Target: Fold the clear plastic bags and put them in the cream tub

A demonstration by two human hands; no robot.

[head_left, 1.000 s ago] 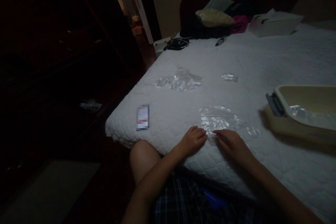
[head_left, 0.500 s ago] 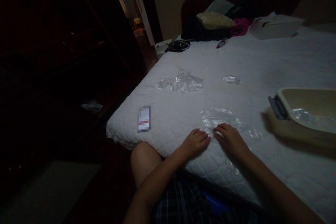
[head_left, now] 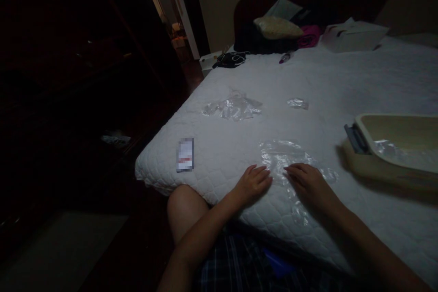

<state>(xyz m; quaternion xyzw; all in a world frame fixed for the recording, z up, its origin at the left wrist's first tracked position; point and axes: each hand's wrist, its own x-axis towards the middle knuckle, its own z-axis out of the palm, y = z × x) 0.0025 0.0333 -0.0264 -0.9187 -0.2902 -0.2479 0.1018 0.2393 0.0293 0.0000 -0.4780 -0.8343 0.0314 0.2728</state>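
Observation:
A clear plastic bag [head_left: 278, 150] lies spread on the white quilted bed cover, creased and shiny. On its left edge rest the fingers of my left hand [head_left: 255, 181], stretched out and slightly apart. My right hand [head_left: 306, 185] lies over the bag's middle, fingers extended and pointing left, fingertips touching the plastic. A gap of plastic shows between the two hands. Part of the bag is hidden under my right hand, and a loose strip of it trails toward the bed's near edge. Neither hand visibly grips anything.
A cream plastic tub [head_left: 359, 164] with a grey handle holds clear plastic at the right. Farther back lie a crumpled clear bag [head_left: 236, 107] and a small folded one [head_left: 297, 103]. A blurred phone-like rectangle [head_left: 185, 155] is at the left. A white box [head_left: 354, 36] stands behind.
My right hand has moved slightly right, away from my left hand, so the gap between them is wider. More of the plastic between them shows. The view has shifted a little.

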